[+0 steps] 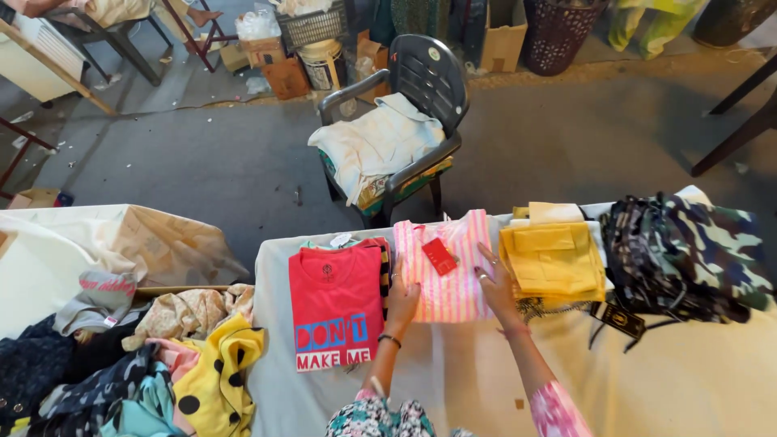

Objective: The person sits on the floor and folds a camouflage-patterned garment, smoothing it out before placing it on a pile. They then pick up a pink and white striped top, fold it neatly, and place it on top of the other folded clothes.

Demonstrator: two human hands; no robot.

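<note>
Left hand [402, 301] flat on lower left edge of pink striped garment [452, 267], fingers spread, nothing clamped. Right hand [495, 287] pressed flat on garment's right edge — fingers extended, no grasp. Garment lies folded on white-covered table [688, 380], red tag [439, 256] on top. Red printed t-shirt [336, 303] just beside, at left; yellow folded stack [554, 259] at right, camouflage clothing [696, 255] beyond. Black plastic chair [421, 89] with cloth behind table — heap of mixed clothes [121, 372] far left.

Floral sleeves — teal, black and white on the left arm [374, 413], pink and white on the right arm [554, 409] — a dark bangle [389, 340] at the left wrist, a ring [481, 277] on the right hand [495, 285].
</note>
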